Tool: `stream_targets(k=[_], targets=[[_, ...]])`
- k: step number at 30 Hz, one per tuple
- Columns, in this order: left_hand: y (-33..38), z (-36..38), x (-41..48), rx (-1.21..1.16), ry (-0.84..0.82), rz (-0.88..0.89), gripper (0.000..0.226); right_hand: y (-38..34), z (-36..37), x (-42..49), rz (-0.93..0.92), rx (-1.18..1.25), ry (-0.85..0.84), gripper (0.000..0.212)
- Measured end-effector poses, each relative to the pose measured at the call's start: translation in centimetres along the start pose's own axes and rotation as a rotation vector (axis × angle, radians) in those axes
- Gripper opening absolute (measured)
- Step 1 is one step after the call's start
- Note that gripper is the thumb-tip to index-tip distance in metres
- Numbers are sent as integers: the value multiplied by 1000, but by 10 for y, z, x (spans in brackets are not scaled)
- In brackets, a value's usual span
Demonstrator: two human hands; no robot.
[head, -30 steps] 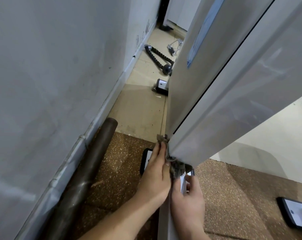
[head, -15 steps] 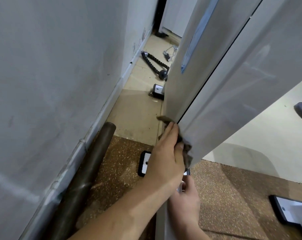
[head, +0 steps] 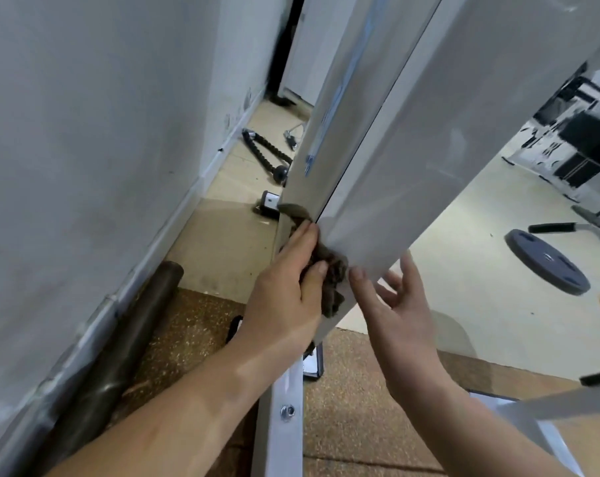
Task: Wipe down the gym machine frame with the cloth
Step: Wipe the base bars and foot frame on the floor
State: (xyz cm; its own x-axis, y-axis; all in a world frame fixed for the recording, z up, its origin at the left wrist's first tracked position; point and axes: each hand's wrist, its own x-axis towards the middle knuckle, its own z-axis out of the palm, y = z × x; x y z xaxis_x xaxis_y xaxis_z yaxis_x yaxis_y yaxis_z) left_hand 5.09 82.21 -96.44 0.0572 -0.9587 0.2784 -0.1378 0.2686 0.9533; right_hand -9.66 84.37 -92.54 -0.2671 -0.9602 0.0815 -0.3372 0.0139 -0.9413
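Observation:
The white gym machine frame [head: 388, 160] rises as two broad slanted posts from bottom centre to top right. A crumpled brown cloth [head: 331, 280] is pressed against the lower edge of the posts. My left hand [head: 288, 301] grips the cloth, fingers flat on the left post. My right hand [head: 398, 315] is beside it on the right, fingers spread, fingertips touching the right post's lower edge and holding nothing. A bolted white base rail [head: 285, 414] runs down between my forearms.
A white wall [head: 85, 166] stands close on the left with a dark pipe [head: 119, 356] along its foot. A black rope handle [head: 264, 153] lies on the floor behind. At right lie a weight plate [head: 546, 259] and a bar [head: 553, 228].
My left hand has slid the cloth up along the post. My right hand has come out from under the frame and opened beside the cloth. The view has tilted up, showing the gym floor.

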Motion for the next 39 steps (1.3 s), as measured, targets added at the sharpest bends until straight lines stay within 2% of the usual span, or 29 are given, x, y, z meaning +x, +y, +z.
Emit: stream_targets(k=[3, 6, 9, 13, 16, 18, 20, 21, 25, 30, 32, 35, 39], targets=[[-10, -5, 1, 4, 19, 12, 56, -32, -2, 8, -143, 78, 40, 38], [-13, -4, -4, 17, 47, -102, 52, -38, 0, 13, -79, 113, 115, 13], [28, -1, 10, 13, 90, -30, 49, -33, 4, 15, -92, 96, 183, 13], [72, 2, 32, 18, 144, 113, 47, -36, 3, 15, -74, 147, 177, 12], [57, 6, 18, -88, 119, 22, 45, -44, -8, 13, -35, 178, 80, 13], [53, 6, 13, -121, 100, -33, 45, -59, -16, 15, -78, 178, 46, 25], [62, 6, 19, -107, 95, -23, 52, -77, -23, 21, -159, 207, 38, 45], [72, 5, 24, -82, 98, 5, 52, -85, -25, 23, -191, 219, 37, 49], [85, -3, 33, 35, 85, 130, 57, -99, -19, 30, -259, 167, 85, 30], [68, -14, 26, 125, 36, 90, 56, -97, -17, 30, -232, 119, 126, 23], [93, -15, 36, 178, 70, 175, 55, -95, -17, 32, -245, 88, 152, 22], [119, -18, 55, 119, 104, 308, 56, -95, -15, 30, -250, 81, 154, 20], [104, -18, 43, 61, 77, 164, 54, -109, -23, 24, -183, 116, 110, 22]])
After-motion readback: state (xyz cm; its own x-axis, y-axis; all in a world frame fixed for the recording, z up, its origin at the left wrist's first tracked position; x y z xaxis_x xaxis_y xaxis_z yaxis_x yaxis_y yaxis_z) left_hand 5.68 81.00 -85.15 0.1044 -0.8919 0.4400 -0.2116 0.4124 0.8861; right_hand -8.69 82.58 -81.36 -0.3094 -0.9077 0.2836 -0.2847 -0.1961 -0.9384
